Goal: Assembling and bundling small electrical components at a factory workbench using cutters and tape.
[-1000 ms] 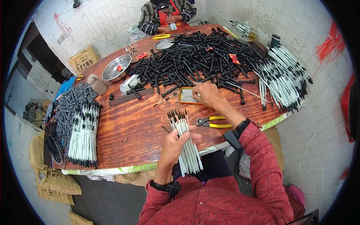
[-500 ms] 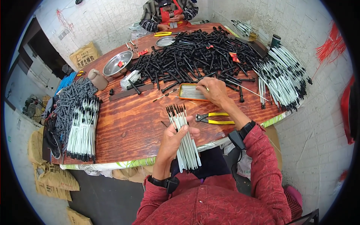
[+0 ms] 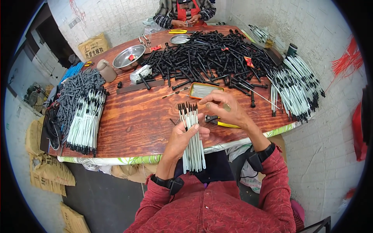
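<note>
My left hand (image 3: 182, 139) is wrapped round a bundle of thin white rods with dark tips (image 3: 193, 149). The dark tips point away from me, and the pale lower ends hang over the table's near edge. Just right of those tips is my right hand (image 3: 225, 109), its thumb and fingers bent together. Whatever is between its fingertips is too small to make out; a small yellowish-tan patch shows on that hand. Beyond it lies a shallow yellow-rimmed tin (image 3: 204, 91) of thin silvery pins. Partly hidden under my right hand are yellow-handled pincers (image 3: 227, 124).
A large pile of black plastic parts (image 3: 210, 56) covers the table's far half. White rods lie stacked at right (image 3: 297, 89) and left (image 3: 85, 122), beside grey parts (image 3: 79, 91). A steel bowl (image 3: 128, 58) stands far left. Across the table sits a person in a red apron (image 3: 188, 12).
My right hand has moved back from over the tin to beside the bundle's dark tips, now covering part of the pincers. The left hand keeps its hold. The whole view has shifted slightly.
</note>
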Demonstrator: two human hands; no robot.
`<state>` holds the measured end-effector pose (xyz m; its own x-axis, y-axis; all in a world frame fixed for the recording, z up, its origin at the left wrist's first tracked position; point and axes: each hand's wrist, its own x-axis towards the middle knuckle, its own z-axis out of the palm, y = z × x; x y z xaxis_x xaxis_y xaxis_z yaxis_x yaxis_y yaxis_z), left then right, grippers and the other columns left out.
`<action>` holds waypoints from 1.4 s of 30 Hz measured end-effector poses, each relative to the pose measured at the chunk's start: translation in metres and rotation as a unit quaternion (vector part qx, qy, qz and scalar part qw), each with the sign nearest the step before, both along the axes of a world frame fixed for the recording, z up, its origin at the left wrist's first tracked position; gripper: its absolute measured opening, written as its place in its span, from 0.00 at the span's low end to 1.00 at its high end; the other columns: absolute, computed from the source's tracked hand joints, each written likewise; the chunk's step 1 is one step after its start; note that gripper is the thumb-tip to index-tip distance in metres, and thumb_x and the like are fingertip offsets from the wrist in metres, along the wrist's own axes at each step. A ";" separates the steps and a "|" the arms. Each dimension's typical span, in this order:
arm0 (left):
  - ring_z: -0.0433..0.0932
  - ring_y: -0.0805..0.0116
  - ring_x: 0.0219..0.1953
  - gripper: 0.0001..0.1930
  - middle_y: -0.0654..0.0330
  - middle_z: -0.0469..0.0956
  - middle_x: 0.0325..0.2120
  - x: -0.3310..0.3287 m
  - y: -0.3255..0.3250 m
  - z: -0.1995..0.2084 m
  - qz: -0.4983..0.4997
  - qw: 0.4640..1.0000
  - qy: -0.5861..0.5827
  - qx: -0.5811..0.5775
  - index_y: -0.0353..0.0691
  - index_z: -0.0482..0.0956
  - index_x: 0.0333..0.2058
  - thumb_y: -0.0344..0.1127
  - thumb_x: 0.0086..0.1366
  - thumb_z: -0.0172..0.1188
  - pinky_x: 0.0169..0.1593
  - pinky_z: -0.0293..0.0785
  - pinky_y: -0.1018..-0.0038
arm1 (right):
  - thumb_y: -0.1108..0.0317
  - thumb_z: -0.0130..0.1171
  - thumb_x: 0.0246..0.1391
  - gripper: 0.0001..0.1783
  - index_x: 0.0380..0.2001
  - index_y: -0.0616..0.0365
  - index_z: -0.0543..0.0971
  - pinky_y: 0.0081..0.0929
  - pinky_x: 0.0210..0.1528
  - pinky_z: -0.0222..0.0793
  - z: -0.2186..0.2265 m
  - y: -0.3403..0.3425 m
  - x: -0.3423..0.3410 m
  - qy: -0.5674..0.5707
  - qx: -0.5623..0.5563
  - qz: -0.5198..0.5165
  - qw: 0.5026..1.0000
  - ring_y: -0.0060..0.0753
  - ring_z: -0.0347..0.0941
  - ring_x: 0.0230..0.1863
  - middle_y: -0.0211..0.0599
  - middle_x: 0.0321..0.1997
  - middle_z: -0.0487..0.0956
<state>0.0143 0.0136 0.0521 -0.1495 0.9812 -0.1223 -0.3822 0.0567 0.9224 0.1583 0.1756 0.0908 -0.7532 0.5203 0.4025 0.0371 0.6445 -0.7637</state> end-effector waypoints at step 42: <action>0.83 0.66 0.40 0.21 0.52 0.84 0.38 -0.001 0.000 -0.001 -0.008 1.000 -0.025 -0.007 0.36 0.69 0.61 0.35 0.72 0.54 0.45 0.80 0.72 | 0.74 0.53 0.56 0.16 0.46 0.56 0.82 0.31 0.32 0.62 -0.006 -0.016 -0.002 0.044 0.053 0.023 0.997 0.33 0.66 0.29 0.34 0.25 0.67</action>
<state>0.0137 0.0133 0.0511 -0.1268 0.9817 -0.1423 -0.4264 0.0756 0.9014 0.1563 0.1597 0.0850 -0.7340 0.4380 0.5191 -0.0584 0.7208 -0.6907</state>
